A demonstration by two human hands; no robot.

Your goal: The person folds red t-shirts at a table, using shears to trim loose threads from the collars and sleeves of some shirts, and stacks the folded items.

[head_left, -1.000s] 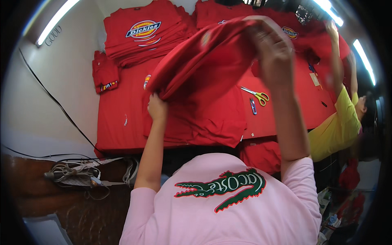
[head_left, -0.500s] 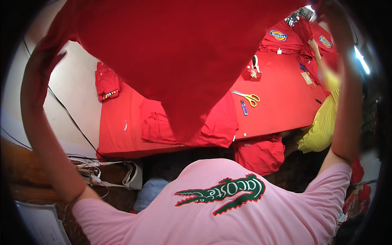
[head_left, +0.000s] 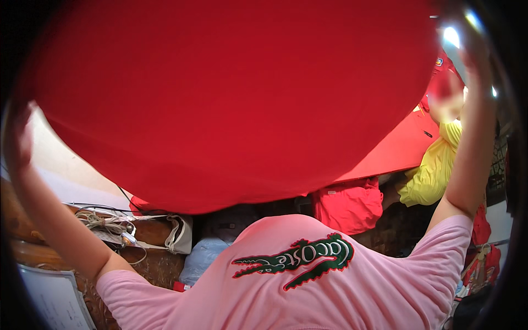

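Note:
A large red garment (head_left: 236,104) is spread wide in front of me, between my raised arms, and covers most of the table. At its left edge, my left hand (head_left: 23,135) is high and blurred by the rim of the view. My right hand (head_left: 472,52) is lifted at the upper right, beside the garment's right edge. Both hands seem closed on the cloth, though the fingers barely show. The garment's lower edge bellies down in a broad curve toward my chest.
A red-covered table (head_left: 393,146) shows at the right. Below its front edge sits a bundle of red cloth (head_left: 349,206). A co-worker in yellow clothing (head_left: 432,173) is at the far right. Cables (head_left: 107,223) lie at the lower left, near a light blue plastic bag (head_left: 204,258).
The garment has billowed out and widened, hiding the scissors, snips and folded red clothes on the table. My arms have spread farther apart, and my left hand has moved outward and lower.

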